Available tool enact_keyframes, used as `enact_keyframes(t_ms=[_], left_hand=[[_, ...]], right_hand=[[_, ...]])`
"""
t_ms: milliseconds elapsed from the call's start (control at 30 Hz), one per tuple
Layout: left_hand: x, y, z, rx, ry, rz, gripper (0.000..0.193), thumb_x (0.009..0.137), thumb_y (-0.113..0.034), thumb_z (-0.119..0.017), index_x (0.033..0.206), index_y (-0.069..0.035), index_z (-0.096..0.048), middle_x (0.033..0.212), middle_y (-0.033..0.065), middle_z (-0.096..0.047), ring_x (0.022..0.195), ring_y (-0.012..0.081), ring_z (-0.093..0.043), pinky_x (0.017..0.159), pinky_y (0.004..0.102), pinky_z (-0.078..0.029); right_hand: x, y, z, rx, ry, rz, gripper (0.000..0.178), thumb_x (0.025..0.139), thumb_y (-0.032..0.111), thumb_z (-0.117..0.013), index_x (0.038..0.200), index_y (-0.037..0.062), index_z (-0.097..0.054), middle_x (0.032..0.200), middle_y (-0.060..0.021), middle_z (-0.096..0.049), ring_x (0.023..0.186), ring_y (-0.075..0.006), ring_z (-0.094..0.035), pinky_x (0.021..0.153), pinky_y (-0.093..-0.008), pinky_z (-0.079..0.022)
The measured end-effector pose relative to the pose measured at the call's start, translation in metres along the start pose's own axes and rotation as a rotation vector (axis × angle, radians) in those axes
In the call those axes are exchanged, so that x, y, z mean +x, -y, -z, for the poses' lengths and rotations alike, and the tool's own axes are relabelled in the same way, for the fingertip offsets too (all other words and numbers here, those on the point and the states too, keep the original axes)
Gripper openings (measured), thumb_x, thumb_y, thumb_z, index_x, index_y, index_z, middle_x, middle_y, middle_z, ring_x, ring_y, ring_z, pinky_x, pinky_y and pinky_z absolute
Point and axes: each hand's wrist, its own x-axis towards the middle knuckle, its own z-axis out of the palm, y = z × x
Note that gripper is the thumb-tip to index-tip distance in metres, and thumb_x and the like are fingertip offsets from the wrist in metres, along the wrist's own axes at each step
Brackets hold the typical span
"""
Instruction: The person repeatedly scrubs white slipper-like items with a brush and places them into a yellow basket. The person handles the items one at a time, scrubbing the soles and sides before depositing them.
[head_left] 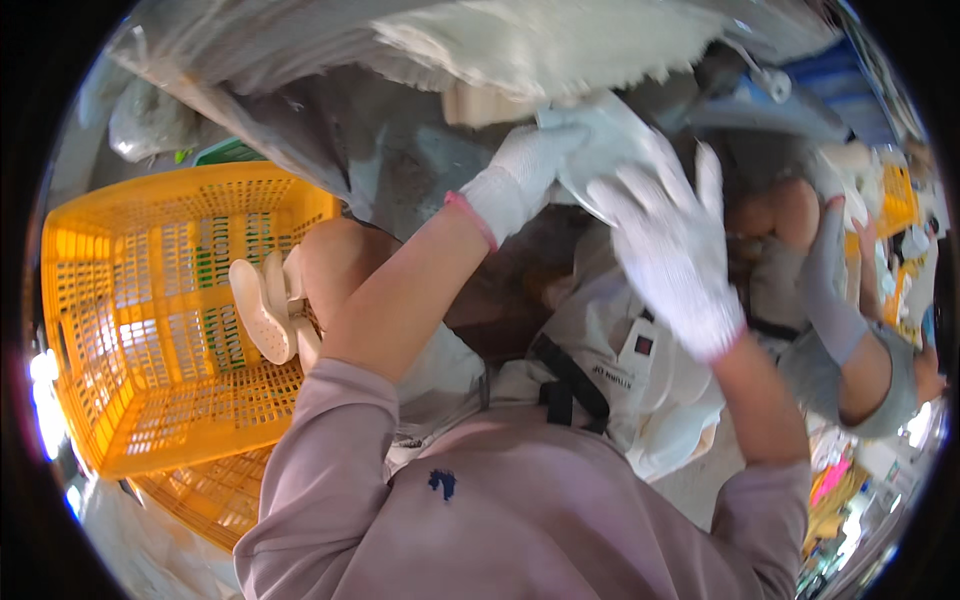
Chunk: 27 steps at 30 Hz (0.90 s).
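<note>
White knit gloves cover both my hands. My left hand point(525, 178) is closed at the near left edge of a thin, pale, sheet-like thing point(605, 135), which looks like plastic; its exact kind is unclear. To the right, my right hand point(672, 255) has its fingers spread and overlaps the near right side of that sheet. Motion blurs the fingers a little. A beige block-like piece point(475, 107) shows just beyond my left hand, partly covered by a frayed whitish cloth or sheet point(560, 45).
At my left stands a yellow plastic basket point(150, 320) with beige sole-shaped pieces point(262, 315) at its right side; another yellow basket point(215, 495) sits beneath. Grey plastic sheeting point(270, 55) hangs ahead. Another person's bent leg point(855, 370) and hand are close on the right.
</note>
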Motion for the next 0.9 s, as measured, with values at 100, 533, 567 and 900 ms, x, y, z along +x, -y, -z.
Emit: enact_keyframes(t_ms=[100, 533, 567, 900], left_hand=[[-0.034, 0.009, 0.012, -0.254, 0.141, 0.031, 0.057, 0.107, -0.045, -0.057, 0.142, 0.000, -0.059, 0.131, 0.0197, -0.068, 0.117, 0.0374, -0.068, 0.105, 0.0549, -0.055], [0.054, 0.016, 0.063, -0.473, -0.096, -0.231, 0.048, 0.111, -0.038, -0.036, 0.135, -0.003, -0.058, 0.121, 0.0180, -0.070, 0.102, 0.0349, -0.070, 0.090, 0.0466, -0.060], [0.048, 0.014, 0.060, -0.587, -0.134, -0.178, 0.047, 0.112, -0.037, -0.035, 0.134, -0.002, -0.058, 0.120, 0.0184, -0.070, 0.099, 0.0338, -0.071, 0.085, 0.0454, -0.062], [-0.018, -0.014, 0.025, -0.510, -0.174, -0.086, 0.059, 0.112, -0.047, -0.036, 0.142, 0.000, -0.053, 0.137, 0.0200, -0.064, 0.123, 0.0340, -0.065, 0.108, 0.0456, -0.053]], right_hand=[[0.000, 0.018, -0.012, 0.277, 0.028, 0.044, 0.036, 0.085, 0.013, -0.072, 0.121, 0.0144, -0.071, 0.109, -0.0084, -0.072, 0.096, -0.0292, -0.070, 0.084, -0.0411, -0.057], [0.068, 0.058, -0.040, 0.414, -0.211, -0.061, 0.013, 0.091, 0.022, -0.074, 0.099, 0.0116, -0.072, 0.082, -0.0109, -0.066, 0.069, -0.0341, -0.068, 0.061, -0.0437, -0.054], [0.073, 0.055, -0.043, 0.400, -0.242, -0.066, 0.015, 0.092, 0.023, -0.073, 0.101, 0.0113, -0.071, 0.081, -0.0111, -0.066, 0.068, -0.0342, -0.068, 0.060, -0.0440, -0.054], [0.039, 0.060, -0.052, 0.500, -0.409, -0.065, 0.010, 0.087, 0.022, -0.077, 0.090, 0.0137, -0.072, 0.076, -0.0102, -0.065, 0.066, -0.0322, -0.068, 0.059, -0.0431, -0.054]])
